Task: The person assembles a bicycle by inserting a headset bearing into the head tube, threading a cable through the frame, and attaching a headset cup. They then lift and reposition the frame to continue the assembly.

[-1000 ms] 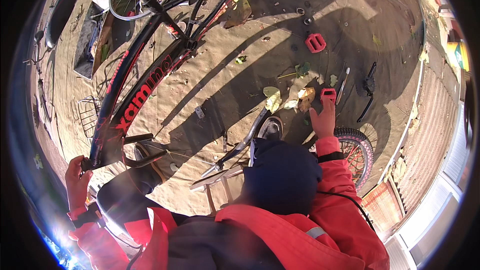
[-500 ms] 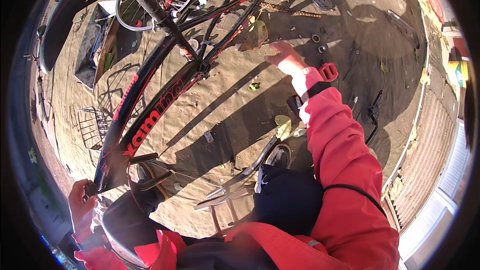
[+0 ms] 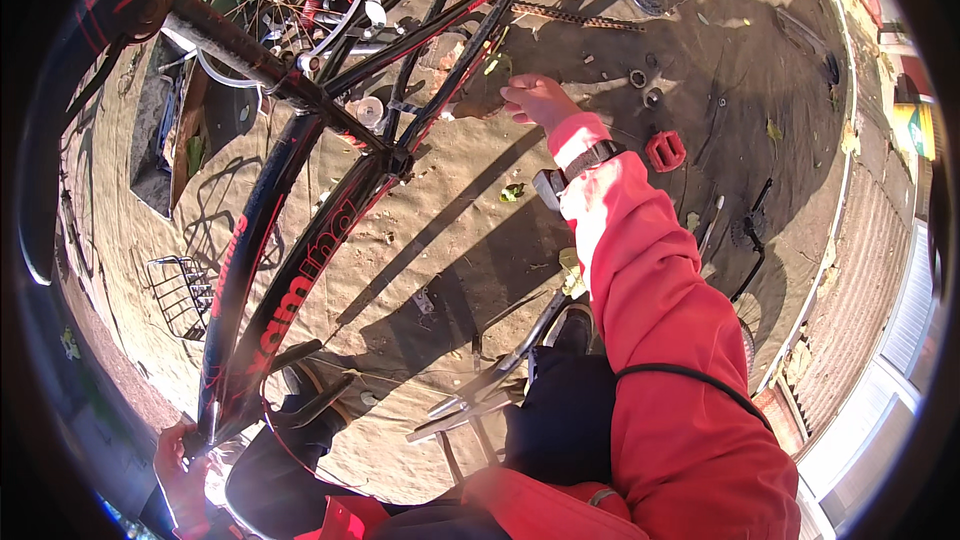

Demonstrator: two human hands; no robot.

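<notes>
Outdoors, right hand (image 3: pixel 532 98) reaching bicycle frame (image 3: pixel 300 240), left hand (image 3: pixel 180 460) gripping it

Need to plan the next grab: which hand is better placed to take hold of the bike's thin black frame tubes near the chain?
Right. The right hand is stretched out beside the thin frame tubes, apparently free. The left hand is low at the near end of the bike frame, seemingly gripping it.

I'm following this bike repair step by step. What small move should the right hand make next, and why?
Probably ease the right hand a little further forward onto the black frame tube: it hovers open beside it, while the left hand grips the frame's lower end.
</notes>
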